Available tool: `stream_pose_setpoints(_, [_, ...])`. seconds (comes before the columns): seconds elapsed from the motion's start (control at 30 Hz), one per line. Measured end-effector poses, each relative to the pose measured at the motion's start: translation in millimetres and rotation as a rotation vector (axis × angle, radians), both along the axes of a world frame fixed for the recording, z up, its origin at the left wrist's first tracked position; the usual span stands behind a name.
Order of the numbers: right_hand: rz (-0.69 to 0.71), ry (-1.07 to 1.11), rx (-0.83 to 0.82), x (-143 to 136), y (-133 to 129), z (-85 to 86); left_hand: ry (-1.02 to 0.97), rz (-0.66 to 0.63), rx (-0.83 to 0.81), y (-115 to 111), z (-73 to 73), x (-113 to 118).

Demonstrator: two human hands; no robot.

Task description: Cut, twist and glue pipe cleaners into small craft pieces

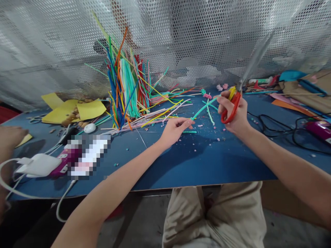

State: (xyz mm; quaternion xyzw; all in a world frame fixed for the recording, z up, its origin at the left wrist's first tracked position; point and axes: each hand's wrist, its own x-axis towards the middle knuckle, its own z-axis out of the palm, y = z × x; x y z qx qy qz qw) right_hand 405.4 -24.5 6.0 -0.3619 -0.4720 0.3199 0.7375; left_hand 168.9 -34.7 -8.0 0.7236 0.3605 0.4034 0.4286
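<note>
A turquoise pipe cleaner [204, 109] stretches between my two hands above the blue table. My left hand [176, 130] pinches its near end between thumb and fingers. In my right hand [236, 112] is a pair of scissors [234, 106] with red and yellow handles, its blades pointing up and away; the fingertips of this hand also meet the far end of the pipe cleaner. A short green piece [190, 132] lies just under my left hand. Behind the stretched stem, a pale green pipe cleaner [210, 113] rests on the table beside small pink and green fuzzy shapes [207, 95].
Bundles of coloured pipe cleaners [126, 89] stand at the back against a perforated metal screen [181, 41]. Left are yellow paper [64, 112], a white charger [42, 164], a blurred-out phone [90, 156] and another person's hand [11, 137]. Black cable [274, 131] and a purple tool [319, 130] lie right.
</note>
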Motion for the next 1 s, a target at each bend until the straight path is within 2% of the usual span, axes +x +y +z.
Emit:
stream_pose_setpoints(0.33, [0.223, -0.217, -0.146, -29, -20, -9.6, -0.071, 0.041, -0.027, -2, 3.8, 2])
stream_pose_setpoints(0.57, [0.335, -0.263, -0.151, -36, -23, -18.1, -0.047, 0.017, -0.07, -3, 3.1, 5])
stream_pose_setpoints(0.83, [0.23, -0.309, -0.105, -35, -20, -18.1, -0.022, 0.023, -0.1, -5, 2.2, 5])
stream_pose_setpoints(1.0, [0.21, -0.263, -0.154, -34, -21, -15.4, -0.109, -0.033, -0.296, -10, 2.4, 8])
